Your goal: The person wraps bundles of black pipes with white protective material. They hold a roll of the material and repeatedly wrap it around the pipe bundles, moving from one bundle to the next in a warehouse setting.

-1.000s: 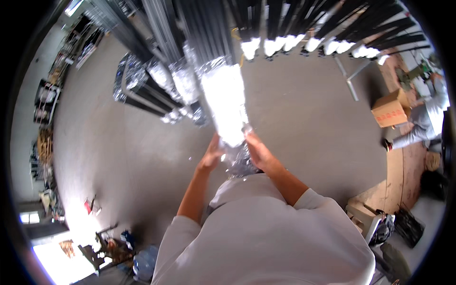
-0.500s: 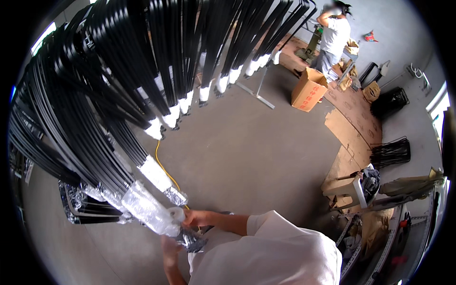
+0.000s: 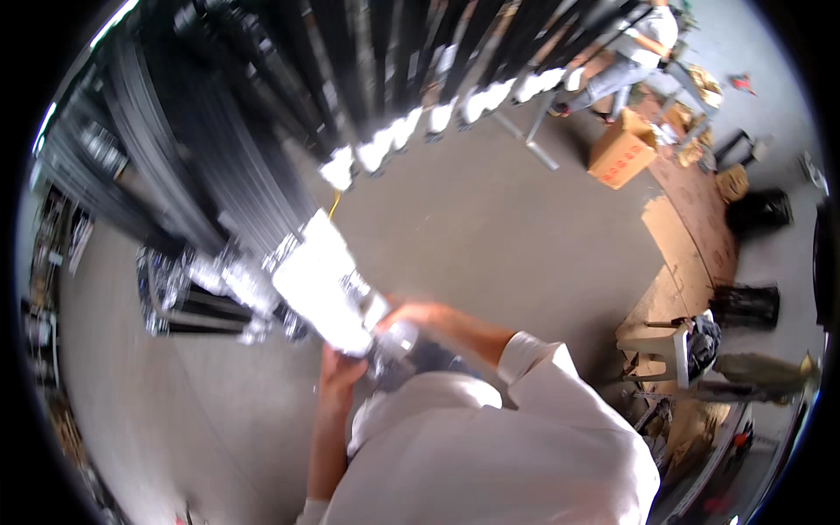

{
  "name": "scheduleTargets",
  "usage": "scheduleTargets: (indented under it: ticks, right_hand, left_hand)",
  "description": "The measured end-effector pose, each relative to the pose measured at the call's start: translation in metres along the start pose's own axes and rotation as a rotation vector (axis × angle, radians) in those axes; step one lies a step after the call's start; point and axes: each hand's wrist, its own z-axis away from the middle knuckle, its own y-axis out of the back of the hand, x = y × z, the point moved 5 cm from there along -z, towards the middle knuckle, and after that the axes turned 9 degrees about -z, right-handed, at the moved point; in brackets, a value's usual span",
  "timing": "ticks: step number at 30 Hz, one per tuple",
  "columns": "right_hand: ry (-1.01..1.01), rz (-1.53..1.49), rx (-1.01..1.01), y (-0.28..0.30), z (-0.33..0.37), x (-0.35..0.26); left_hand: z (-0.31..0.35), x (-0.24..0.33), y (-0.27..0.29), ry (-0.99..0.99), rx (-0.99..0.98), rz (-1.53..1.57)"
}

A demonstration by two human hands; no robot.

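A thick bundle of long black bent rods (image 3: 236, 149) slants down toward me, its lower end wrapped in shiny white plastic film (image 3: 319, 276). My left hand (image 3: 339, 372) is at the underside of that wrapped end, its fingers curled against it and partly hidden. On the other side, my right hand (image 3: 409, 317) is closed around a roll of clear plastic film (image 3: 376, 311) pressed close to the bundle. Both hands are somewhat blurred. Several more black rod bundles (image 3: 385, 70) hang in a row beyond, with white-wrapped ends (image 3: 372, 156).
Another wrapped black frame (image 3: 206, 324) sits at left. A cardboard box (image 3: 623, 150) stands on the floor at far right, near a person in a white top (image 3: 652, 39). A pale stool (image 3: 661, 354) and black rod stacks (image 3: 744, 306) line the right side.
The view has shifted, so the room's contents sit farther right. My right hand and the film roll have moved to the upper side of the bundle end; my left hand now shows more clearly beneath.
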Motion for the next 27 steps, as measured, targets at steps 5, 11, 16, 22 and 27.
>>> scheduleTargets:
  ticks: [5,11,16,22,27]
  right_hand:
    - [0.044,-0.026,0.038,-0.008,0.004,-0.003]
    - [0.104,-0.039,0.066,0.004,-0.002,-0.002]
    - [0.014,0.108,0.023,0.019,0.0,-0.015]
    - [0.005,-0.079,0.026,0.05,-0.012,-0.013]
    - [-0.174,-0.444,-0.188,0.069,-0.005,0.008]
  left_hand:
    - [0.009,0.003,0.009,0.06,0.036,0.011]
    - [0.001,-0.018,0.026,0.116,0.061,0.033]
    - [-0.006,-0.018,0.019,0.094,0.006,0.021]
    - [-0.008,-0.023,0.028,0.111,0.053,0.011]
    - [-0.004,-0.028,0.044,0.051,0.074,0.02]
